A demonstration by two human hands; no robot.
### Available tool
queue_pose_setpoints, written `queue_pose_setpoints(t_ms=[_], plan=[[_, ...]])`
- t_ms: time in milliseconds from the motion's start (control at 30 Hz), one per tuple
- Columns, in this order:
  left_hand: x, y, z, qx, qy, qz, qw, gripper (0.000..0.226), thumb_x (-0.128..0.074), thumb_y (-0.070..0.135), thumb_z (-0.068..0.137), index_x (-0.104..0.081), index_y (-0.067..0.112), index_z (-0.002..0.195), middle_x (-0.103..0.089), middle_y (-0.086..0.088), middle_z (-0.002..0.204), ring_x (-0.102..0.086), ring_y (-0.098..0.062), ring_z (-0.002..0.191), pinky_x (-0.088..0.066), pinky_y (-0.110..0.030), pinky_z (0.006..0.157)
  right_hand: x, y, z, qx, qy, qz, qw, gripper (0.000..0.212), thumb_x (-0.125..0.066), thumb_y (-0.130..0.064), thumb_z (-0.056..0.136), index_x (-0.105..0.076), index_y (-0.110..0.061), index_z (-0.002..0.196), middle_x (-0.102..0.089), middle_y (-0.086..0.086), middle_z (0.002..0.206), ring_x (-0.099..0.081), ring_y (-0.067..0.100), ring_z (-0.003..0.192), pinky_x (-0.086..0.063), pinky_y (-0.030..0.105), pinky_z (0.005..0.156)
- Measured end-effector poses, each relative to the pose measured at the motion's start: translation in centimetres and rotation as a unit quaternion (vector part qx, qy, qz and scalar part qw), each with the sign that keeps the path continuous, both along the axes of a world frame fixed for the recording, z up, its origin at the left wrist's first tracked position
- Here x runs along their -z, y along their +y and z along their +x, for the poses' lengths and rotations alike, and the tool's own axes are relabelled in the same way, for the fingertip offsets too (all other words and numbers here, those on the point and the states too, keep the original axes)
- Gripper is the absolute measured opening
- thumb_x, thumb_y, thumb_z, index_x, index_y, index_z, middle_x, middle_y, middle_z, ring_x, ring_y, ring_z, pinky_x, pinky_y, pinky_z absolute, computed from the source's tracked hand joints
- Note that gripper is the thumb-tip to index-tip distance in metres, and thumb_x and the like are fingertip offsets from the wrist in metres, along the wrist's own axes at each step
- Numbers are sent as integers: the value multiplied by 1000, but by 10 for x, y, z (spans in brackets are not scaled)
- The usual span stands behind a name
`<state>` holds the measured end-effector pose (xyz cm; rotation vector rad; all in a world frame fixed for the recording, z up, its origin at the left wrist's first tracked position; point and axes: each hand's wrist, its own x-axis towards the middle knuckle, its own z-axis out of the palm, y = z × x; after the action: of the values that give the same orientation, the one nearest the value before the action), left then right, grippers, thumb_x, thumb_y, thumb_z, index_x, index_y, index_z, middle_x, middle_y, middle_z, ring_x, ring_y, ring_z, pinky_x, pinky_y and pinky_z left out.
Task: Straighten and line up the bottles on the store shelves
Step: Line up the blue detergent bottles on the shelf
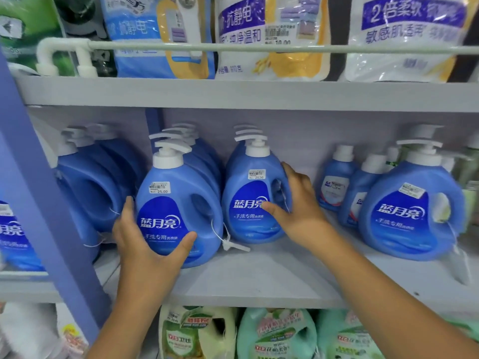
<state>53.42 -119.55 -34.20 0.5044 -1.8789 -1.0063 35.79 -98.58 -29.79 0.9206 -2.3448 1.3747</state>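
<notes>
Blue pump bottles of laundry liquid stand in rows on the middle shelf (259,278). My left hand (147,239) grips the lower left side of the front bottle (178,200) of the left-centre row, thumb across its label. That bottle stands nearer the shelf edge than the others. My right hand (295,203) holds the right side of the front bottle (248,193) of the centre row, thumb on the label and fingers round the handle side. More bottles stand behind both.
Another large blue bottle (412,203) and smaller blue bottles (337,182) stand to the right. Blue bottles turned sideways (90,187) fill the left. Refill pouches (269,35) hang above a rail. Green and cream bottles (274,335) sit on the shelf below. A purple upright (39,203) stands at left.
</notes>
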Motion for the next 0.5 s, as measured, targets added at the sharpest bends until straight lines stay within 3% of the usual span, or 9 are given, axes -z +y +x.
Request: queue_pose_setpoints(t_ms=[67,133,200,267,333,400,500], plan=[[-7,21,1,-49,56,-100,992,104,-89,26,78,-24,17,158,-24,-8,161,-23,-12,150,-23,-17,116,-7,38,9,85,109,-55,989,53,-74,-27,92,-53,-19,140,-44,-3,136,-40,5,124,-39,21,106],[-14,48,-2,-41,114,-182,976,85,-79,27,80,-36,4,150,-30,-18,158,-24,-26,152,-20,-26,123,-20,95,11,202,196,-114,953,35,-72,-24,91,-64,-14,124,-54,2,128,-48,13,120,-33,11,103],[-17,64,-12,-9,125,-214,969,74,-79,22,81,-44,3,144,-33,-14,157,-26,-30,151,-22,-31,124,-33,155,1,310,215,-121,918,35,-68,-32,90,-65,-11,117,-59,9,121,-52,21,116,-33,12,98],[-14,55,-23,-28,120,-200,972,75,-79,29,82,-44,11,146,-32,-2,156,-28,-29,150,-26,-38,123,-43,200,-11,338,108,-121,927,48,-71,-45,89,-62,-14,124,-63,11,123,-58,26,115,-41,24,91],[-4,22,-31,-75,105,-125,984,82,-73,58,80,-41,28,149,-37,3,157,-37,-27,147,-33,-49,119,-45,216,-21,266,-37,-127,955,54,-79,-42,85,-59,-20,131,-67,1,120,-64,23,111,-49,25,81],[5,-5,-37,-115,68,-26,991,92,-69,82,70,-36,46,148,-44,2,155,-47,-25,140,-45,-56,109,-39,219,-34,204,-85,-78,972,60,-84,-42,78,-60,-25,130,-69,-8,113,-67,17,102,-53,27,79],[10,-15,-40,-123,42,30,991,108,-80,79,60,-31,44,150,-45,4,153,-53,-27,134,-49,-55,103,-41,217,-40,145,-125,-62,980,62,-90,-48,65,-64,-28,119,-75,-9,103,-73,13,92,-54,26,69]])
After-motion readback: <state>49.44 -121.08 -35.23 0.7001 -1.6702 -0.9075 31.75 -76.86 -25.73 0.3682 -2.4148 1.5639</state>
